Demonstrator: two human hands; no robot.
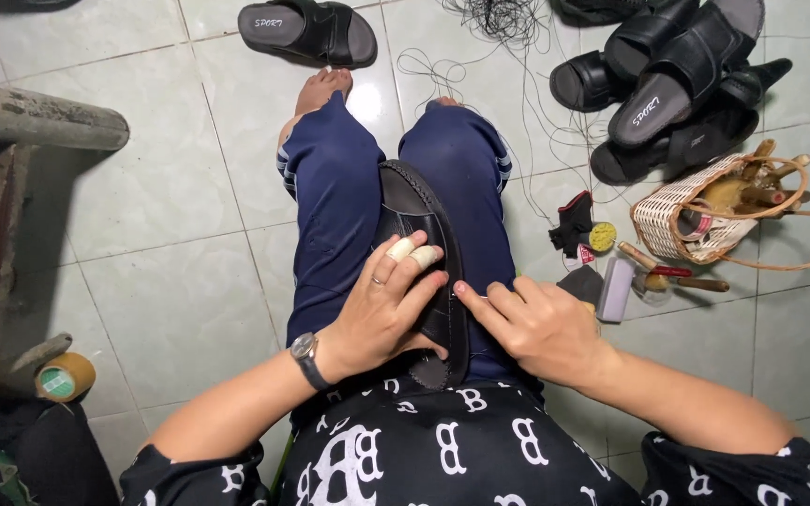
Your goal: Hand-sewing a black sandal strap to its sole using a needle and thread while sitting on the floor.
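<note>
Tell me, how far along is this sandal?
The sandal lies between the knees, and stitching already shows along its top rim. In hand: the left hand presses the strap with taped fingers, while the right hand pinches at the right edge. How much edge remains unsewn is hidden. Finished-looking sandals and loose thread lie on the floor.

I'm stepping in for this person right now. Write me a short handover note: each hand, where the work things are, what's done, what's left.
Left hand: flat on the black shoe, two fingers taped, pressing it onto the lap.
Right hand: at the shoe's right edge, forefinger on the sole rim; whether it pinches a needle or thread cannot be told.
Things: black thread loose on the floor ahead; basket of tools to the right.
Done: stitching shows around the toe rim.
Left: the edge near the hands, apparently.
</note>
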